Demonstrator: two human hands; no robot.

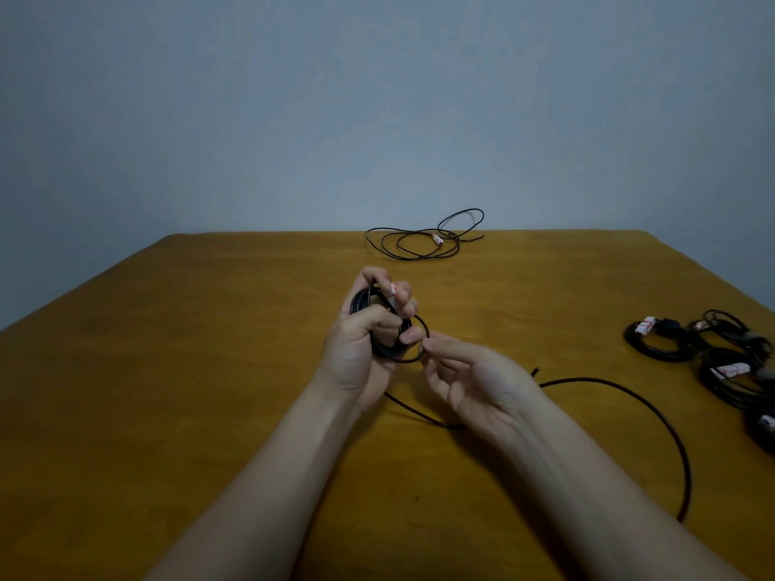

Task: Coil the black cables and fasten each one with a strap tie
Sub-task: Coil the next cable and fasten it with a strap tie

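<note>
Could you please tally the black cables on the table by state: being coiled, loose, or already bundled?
Cable being coiled, held in the left hand and right hand: 1
Loose uncoiled cable at the far edge: 1
Bundled cables at the right edge: at least 3; they overlap
Total: at least 5

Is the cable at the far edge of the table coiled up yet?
No. The far cable lies spread in loose, uneven loops on the table.
</note>
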